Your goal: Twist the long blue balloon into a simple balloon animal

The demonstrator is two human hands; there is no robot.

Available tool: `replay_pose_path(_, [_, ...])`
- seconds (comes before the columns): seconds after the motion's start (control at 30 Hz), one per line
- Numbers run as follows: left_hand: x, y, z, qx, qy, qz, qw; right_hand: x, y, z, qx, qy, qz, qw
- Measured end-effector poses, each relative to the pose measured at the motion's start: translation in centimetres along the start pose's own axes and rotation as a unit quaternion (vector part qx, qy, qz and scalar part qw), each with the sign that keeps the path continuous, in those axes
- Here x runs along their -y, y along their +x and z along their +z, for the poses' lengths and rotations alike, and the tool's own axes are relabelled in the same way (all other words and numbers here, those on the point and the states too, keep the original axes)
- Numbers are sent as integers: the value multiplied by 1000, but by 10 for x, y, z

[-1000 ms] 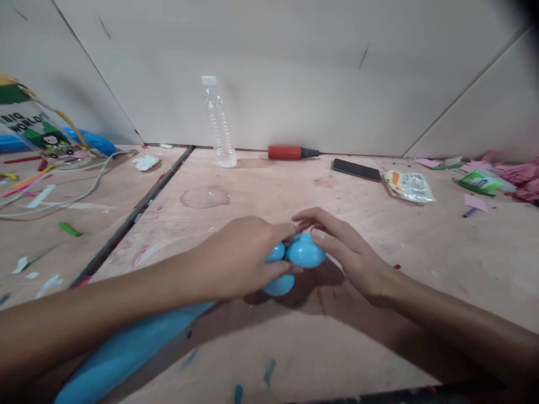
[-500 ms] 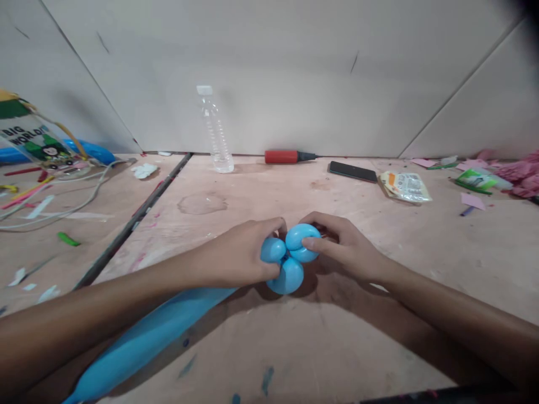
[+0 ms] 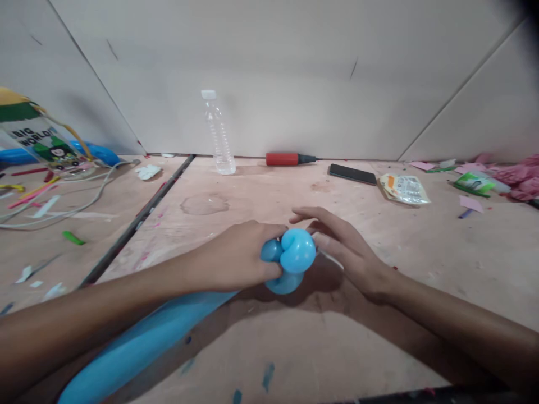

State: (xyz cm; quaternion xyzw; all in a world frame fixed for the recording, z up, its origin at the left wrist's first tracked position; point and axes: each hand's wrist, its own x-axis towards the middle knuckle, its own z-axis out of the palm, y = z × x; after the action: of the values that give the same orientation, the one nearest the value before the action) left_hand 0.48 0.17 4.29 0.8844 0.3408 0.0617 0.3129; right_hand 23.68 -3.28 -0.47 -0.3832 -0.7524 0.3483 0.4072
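Note:
A light blue long balloon (image 3: 147, 345) runs from the lower left under my left forearm to the middle of the table, where its end is twisted into several round bubbles. My left hand (image 3: 242, 255) is wrapped round the twisted part, thumb in front and fingers behind. The nearest bubble to the right (image 3: 298, 250) sticks out from that grip. Beside it, my right hand (image 3: 343, 244) has its fingers apart, with the fingertips close to the bubble's right side; whether they touch it is hard to tell.
Along the wall stand a clear bottle (image 3: 219, 134), a red pump (image 3: 282, 159), a black phone (image 3: 352, 174) and a plastic packet (image 3: 405, 189). A printed bag (image 3: 42, 137), cables and scraps lie left; pink paper (image 3: 522, 177) lies right.
My right hand has let go of the right bubble and its fingers have opened. That bubble has turned and now covers part of the others. My left hand keeps its hold.

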Motion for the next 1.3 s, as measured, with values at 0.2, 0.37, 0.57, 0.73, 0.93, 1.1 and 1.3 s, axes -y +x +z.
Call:
replay_pose_path(0.2, [8,6,0,78,-172,-26,982,15,-7,-3,78,-146,-187,968])
replay_pose_path(0.37, [-3,0,8,56,-83,-61,993,14,-2,1,-22,-80,-5,997])
replay_pose_path(0.57, [-16,-14,25,-84,288,32,953,-1,6,7,-9,121,236,964])
replay_pose_path(0.73, [-11,-12,22,-89,192,7,977,4,7,11,9,196,271,942])
replay_pose_path(0.93, [20,18,20,-125,-319,-41,939,13,-6,11,-111,49,19,992])
replay_pose_path(1.1, [29,27,38,-174,-494,-103,846,25,-21,35,105,-320,-287,897])
replay_pose_path(1.3, [27,23,51,-168,-496,-70,849,31,-19,53,124,-422,-311,843])
